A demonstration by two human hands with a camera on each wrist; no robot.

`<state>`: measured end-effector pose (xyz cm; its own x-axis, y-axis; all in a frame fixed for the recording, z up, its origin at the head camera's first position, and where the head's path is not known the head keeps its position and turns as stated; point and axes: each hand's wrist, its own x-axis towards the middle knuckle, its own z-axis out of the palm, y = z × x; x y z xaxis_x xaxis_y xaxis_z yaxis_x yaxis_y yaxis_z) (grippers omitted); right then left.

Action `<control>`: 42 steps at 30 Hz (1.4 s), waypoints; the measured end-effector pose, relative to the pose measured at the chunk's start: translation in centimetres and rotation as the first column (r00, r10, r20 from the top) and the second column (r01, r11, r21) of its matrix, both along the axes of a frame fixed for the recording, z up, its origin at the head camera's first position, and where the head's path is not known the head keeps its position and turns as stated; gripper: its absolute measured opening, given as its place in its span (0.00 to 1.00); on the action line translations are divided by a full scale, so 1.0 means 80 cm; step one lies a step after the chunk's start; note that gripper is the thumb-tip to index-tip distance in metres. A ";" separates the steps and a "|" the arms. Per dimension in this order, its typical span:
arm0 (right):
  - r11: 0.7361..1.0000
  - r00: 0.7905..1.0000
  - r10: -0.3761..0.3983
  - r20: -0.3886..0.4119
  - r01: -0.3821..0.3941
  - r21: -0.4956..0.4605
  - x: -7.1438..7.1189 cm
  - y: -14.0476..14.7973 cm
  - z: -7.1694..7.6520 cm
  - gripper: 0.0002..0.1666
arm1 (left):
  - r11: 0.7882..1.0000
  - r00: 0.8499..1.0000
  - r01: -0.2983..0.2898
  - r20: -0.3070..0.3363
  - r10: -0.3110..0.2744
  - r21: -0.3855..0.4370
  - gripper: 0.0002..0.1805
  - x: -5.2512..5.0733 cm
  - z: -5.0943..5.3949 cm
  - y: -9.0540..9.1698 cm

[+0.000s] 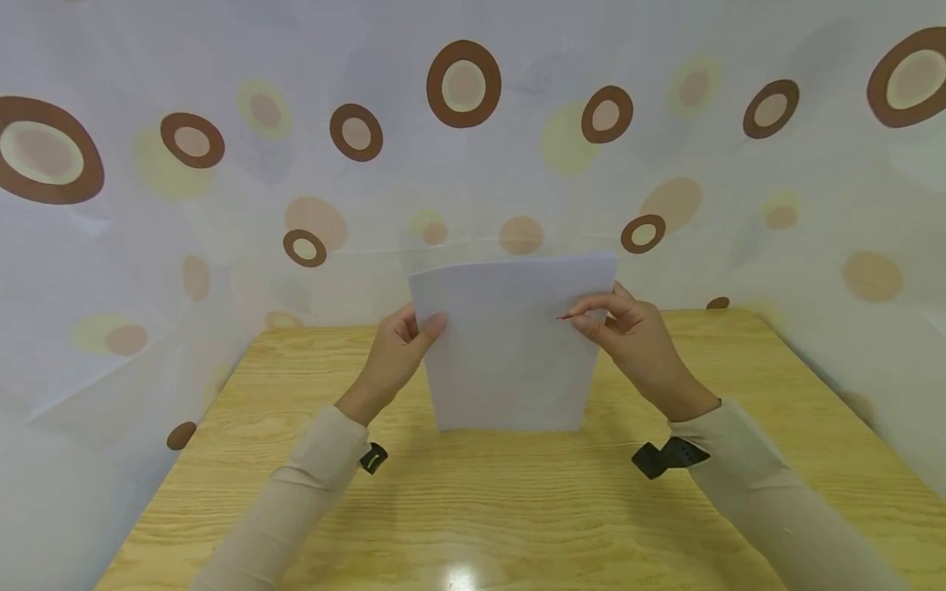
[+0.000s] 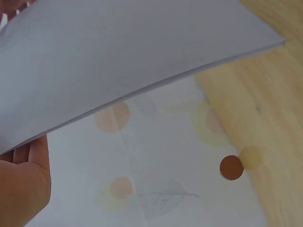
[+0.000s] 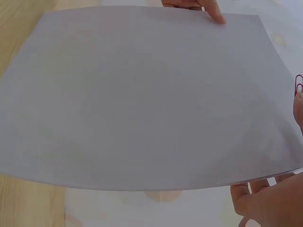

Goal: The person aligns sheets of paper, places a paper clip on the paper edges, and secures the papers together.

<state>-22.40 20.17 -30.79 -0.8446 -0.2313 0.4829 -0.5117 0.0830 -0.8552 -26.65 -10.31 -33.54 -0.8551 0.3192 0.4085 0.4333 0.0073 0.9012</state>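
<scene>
While the paper stack point(image 1: 510, 349) looks white, the paperclip point(image 3: 299, 84) is red.

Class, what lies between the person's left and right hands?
In the head view, white paper spans from the left hand to the right hand, which pinches a red paper clip.

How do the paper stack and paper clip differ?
The paper stack is pale, the paper clip red. The paper stack is broad; the paper clip is small, bent wire. The left hand grips the paper stack; the right hand pinches the paper clip. Both are held.
</scene>
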 end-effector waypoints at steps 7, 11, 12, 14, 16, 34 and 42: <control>0.999 1.000 -0.026 -0.012 0.026 0.025 -0.002 -0.003 0.006 0.05 | 0.999 0.995 0.036 -0.090 -0.036 -0.002 0.17 -0.010 0.043 -0.005; 0.999 1.000 -0.021 -0.013 0.021 0.025 0.000 -0.005 0.008 0.06 | 0.998 0.992 0.063 -0.109 -0.060 0.023 0.17 -0.009 0.054 -0.003; 0.999 1.000 -0.020 -0.014 0.021 0.025 -0.001 -0.005 0.008 0.06 | 0.998 0.992 0.065 -0.107 -0.062 0.026 0.18 -0.008 0.056 -0.003; 0.999 0.999 -0.027 -0.017 0.027 0.030 -0.001 -0.005 0.009 0.06 | 0.998 0.993 0.056 -0.104 -0.053 0.030 0.18 -0.006 0.057 -0.002; 0.999 0.999 -0.036 -0.021 0.037 0.032 -0.001 -0.004 0.010 0.07 | 0.999 0.994 0.035 -0.102 -0.031 0.032 0.18 -0.006 0.058 -0.001; 0.997 0.996 -0.069 -0.063 0.071 0.023 0.005 0.001 0.019 0.10 | 0.999 0.990 -0.050 -0.128 0.051 0.007 0.16 -0.001 0.058 0.003; 0.980 0.970 -0.194 -0.147 0.199 0.022 0.014 0.003 0.036 0.10 | 0.997 0.990 -0.074 -0.122 0.073 -0.011 0.16 -0.001 0.052 0.002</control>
<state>-21.28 20.45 -27.89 -0.7975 -0.0876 0.5969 -0.5996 0.2240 -0.7683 -26.72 -10.17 -29.40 -0.8208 0.2645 0.5063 0.5374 0.0567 0.8414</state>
